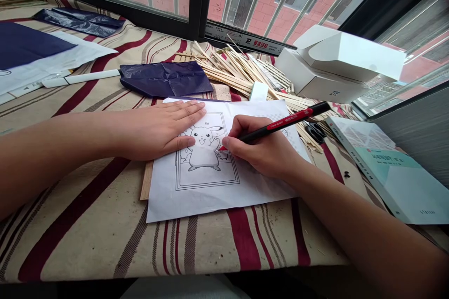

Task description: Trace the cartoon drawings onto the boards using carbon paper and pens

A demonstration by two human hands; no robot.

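A white sheet of paper (259, 182) carries a black-line cartoon figure (203, 154) inside a printed rectangular frame. It lies over a wooden board (146, 181), whose left edge sticks out. My left hand (168, 128) rests flat on the upper left of the sheet, fingers stretched out. Between the fingertips of my right hand (263, 147) is a black and red pen (280, 124), slanting up to the right. Its red tip end is at the right side of the figure; whether it touches the paper I cannot tell.
Behind the sheet lie dark blue carbon paper (164, 78) and a pile of thin wooden strips (238, 67). A white box (322, 70) stands by the window. At right are black-handled scissors (315, 131) and a book (393, 168). More dark blue sheets (31, 44) lie far left.
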